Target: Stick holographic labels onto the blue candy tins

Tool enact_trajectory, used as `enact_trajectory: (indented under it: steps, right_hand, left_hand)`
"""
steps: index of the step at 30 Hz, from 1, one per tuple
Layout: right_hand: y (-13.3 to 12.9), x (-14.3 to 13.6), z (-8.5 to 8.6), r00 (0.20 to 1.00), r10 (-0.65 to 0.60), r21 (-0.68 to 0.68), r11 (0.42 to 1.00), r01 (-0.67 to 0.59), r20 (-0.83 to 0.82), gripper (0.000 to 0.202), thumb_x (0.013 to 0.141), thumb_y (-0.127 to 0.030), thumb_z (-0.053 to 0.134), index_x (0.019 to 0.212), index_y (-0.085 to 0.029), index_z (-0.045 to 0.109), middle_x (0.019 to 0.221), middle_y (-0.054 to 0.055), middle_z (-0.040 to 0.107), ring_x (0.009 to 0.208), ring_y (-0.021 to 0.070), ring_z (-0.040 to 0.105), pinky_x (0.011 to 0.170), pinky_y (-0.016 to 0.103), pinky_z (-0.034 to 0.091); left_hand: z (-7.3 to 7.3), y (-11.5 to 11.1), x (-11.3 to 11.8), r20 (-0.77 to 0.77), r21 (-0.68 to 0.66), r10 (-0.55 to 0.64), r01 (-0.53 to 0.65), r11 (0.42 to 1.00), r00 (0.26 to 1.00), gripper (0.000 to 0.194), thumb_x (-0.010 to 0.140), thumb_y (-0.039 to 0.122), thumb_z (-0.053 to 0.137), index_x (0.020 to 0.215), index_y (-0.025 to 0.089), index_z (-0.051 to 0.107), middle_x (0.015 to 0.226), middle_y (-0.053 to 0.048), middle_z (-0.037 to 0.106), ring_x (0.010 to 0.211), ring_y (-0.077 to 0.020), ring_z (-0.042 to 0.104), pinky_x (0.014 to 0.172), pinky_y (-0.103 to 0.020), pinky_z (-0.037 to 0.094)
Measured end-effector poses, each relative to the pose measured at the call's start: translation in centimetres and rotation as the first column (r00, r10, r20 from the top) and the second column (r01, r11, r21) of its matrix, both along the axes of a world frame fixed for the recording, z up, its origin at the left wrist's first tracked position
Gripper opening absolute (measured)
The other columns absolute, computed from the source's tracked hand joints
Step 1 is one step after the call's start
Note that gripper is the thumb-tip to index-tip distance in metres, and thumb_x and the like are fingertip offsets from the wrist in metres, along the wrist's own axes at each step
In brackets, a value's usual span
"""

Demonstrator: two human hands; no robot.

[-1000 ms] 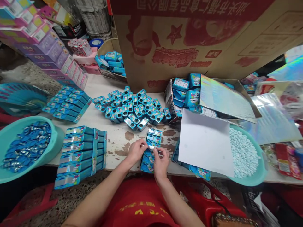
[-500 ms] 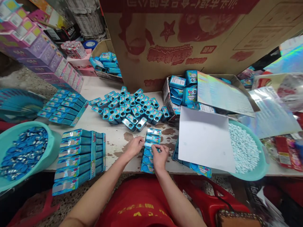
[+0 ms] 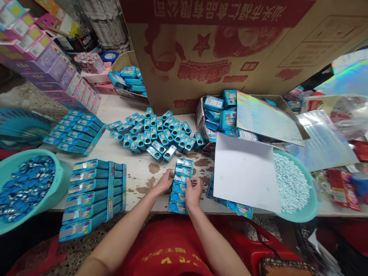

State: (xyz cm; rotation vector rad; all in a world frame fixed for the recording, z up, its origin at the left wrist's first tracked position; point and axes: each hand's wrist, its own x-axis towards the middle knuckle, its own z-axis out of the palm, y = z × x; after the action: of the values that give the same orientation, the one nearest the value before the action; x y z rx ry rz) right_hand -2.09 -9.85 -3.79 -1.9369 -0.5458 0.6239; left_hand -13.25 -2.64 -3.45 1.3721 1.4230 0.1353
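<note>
A row of blue candy tins (image 3: 178,197) stands upright, packed together, near the table's front edge. My left hand (image 3: 166,181) has its fingers bunched against the left side of a tin in the middle of the row. From the right, my right hand (image 3: 194,190) pinches at that same tin, its thumb and fingertips on the tin's top edge. Both sets of fingertips are partly hidden. Beyond the row lies a cluster of loose blue tins (image 3: 155,132) with dark round openings on top.
Filled display boxes (image 3: 110,191) stand at left, beside a teal tub of blue lids (image 3: 27,184). A white sheet (image 3: 244,172) partly covers a teal basin (image 3: 314,205) of pale candies at right. Behind rise a large carton (image 3: 212,50) and a box of blue packs (image 3: 214,103).
The view has shifted slightly. My right fingers, which were stretched across the tin's top, are now drawn back and more curled at its right side. My left hand stays at the tin's left.
</note>
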Motion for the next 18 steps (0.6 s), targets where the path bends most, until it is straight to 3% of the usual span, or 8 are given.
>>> enact_trajectory:
  steps: [3, 6, 9, 12, 14, 15, 18]
  right_hand:
    - [-0.3, 0.3, 0.3, 1.000, 0.014, 0.027, 1.000, -0.013, -0.019, 0.019, 0.072, -0.038, 0.055, 0.071, -0.020, 0.050, 0.072, -0.001, 0.051, 0.059, 0.0129, 0.046, 0.060, 0.025, 0.040]
    - [-1.3, 0.4, 1.9, 1.000, 0.022, 0.077, 0.997, -0.022, 0.003, 0.020, 0.077, -0.037, 0.052, 0.085, -0.019, 0.053, 0.082, 0.003, 0.058, 0.072, 0.0170, 0.054, 0.067, 0.029, 0.044]
    - [-2.7, 0.5, 4.9, 0.977, 0.190, 0.157, 0.966, -0.203, 0.094, 0.012, 0.083, -0.030, 0.049, 0.088, -0.020, 0.054, 0.088, 0.004, 0.058, 0.085, 0.0180, 0.055, 0.076, 0.031, 0.044]
    - [-3.8, 0.9, 8.3, 0.861, 0.480, 0.199, 0.839, -0.507, 0.170, 0.010, 0.086, -0.021, 0.047, 0.082, -0.021, 0.055, 0.082, 0.003, 0.058, 0.081, 0.0162, 0.056, 0.073, 0.028, 0.045]
    - [-4.2, 1.5, 10.2, 0.771, 0.594, 0.199, 0.747, -0.634, 0.229, 0.010, 0.086, -0.018, 0.048, 0.082, -0.021, 0.057, 0.081, 0.003, 0.060, 0.079, 0.0161, 0.056, 0.071, 0.028, 0.045]
    - [-4.4, 1.9, 11.0, 0.740, 0.620, 0.195, 0.717, -0.669, 0.262, 0.009, 0.085, -0.017, 0.049, 0.083, -0.021, 0.058, 0.081, 0.004, 0.061, 0.079, 0.0163, 0.057, 0.070, 0.028, 0.046]
    - [-4.7, 4.4, 13.2, 0.705, 0.615, 0.206, 0.684, -0.700, 0.353, 0.008, 0.085, -0.016, 0.052, 0.086, -0.021, 0.059, 0.082, 0.003, 0.064, 0.079, 0.0159, 0.058, 0.070, 0.028, 0.047]
  left_hand:
    - [1.4, 0.4, -0.3, -0.129, 0.088, -0.029, 0.040, 0.995, 0.991, 0.018, 0.074, 0.010, 0.050, 0.089, 0.020, 0.049, 0.070, 0.001, 0.055, 0.073, -0.0166, 0.055, 0.066, -0.025, 0.039]
    - [5.2, 0.8, 0.1, -0.263, 0.281, -0.029, 0.106, 0.954, 0.964, 0.017, 0.080, 0.014, 0.045, 0.094, 0.020, 0.054, 0.081, -0.004, 0.061, 0.081, -0.0206, 0.058, 0.071, -0.028, 0.039]
    - [10.8, 2.6, 3.5, -0.170, 0.586, -0.049, 0.141, 0.798, 0.984, 0.019, 0.088, 0.027, 0.041, 0.095, 0.021, 0.058, 0.095, -0.006, 0.064, 0.091, -0.0206, 0.057, 0.081, -0.029, 0.040]
    - [15.7, 6.6, 10.3, 0.013, 0.769, -0.151, 0.086, 0.634, 0.988, 0.025, 0.091, 0.032, 0.038, 0.098, 0.019, 0.059, 0.101, -0.007, 0.062, 0.098, -0.0184, 0.055, 0.089, -0.026, 0.038]
    - [17.4, 9.6, 15.4, 0.001, 0.777, -0.220, 0.137, 0.614, 0.976, 0.028, 0.090, 0.033, 0.040, 0.100, 0.018, 0.060, 0.104, -0.008, 0.062, 0.102, -0.0198, 0.054, 0.091, -0.028, 0.037]
    - [17.6, 11.0, 17.6, -0.057, 0.729, -0.288, 0.237, 0.642, 0.956, 0.026, 0.087, 0.035, 0.045, 0.098, 0.017, 0.062, 0.101, -0.008, 0.064, 0.101, -0.0216, 0.055, 0.089, -0.029, 0.038]
    - [16.6, 13.0, 22.3, -0.242, 0.442, -0.537, 0.585, 0.680, 0.808, 0.026, 0.068, 0.035, 0.068, 0.087, 0.017, 0.066, 0.087, -0.007, 0.067, 0.091, -0.0262, 0.058, 0.084, -0.033, 0.040]
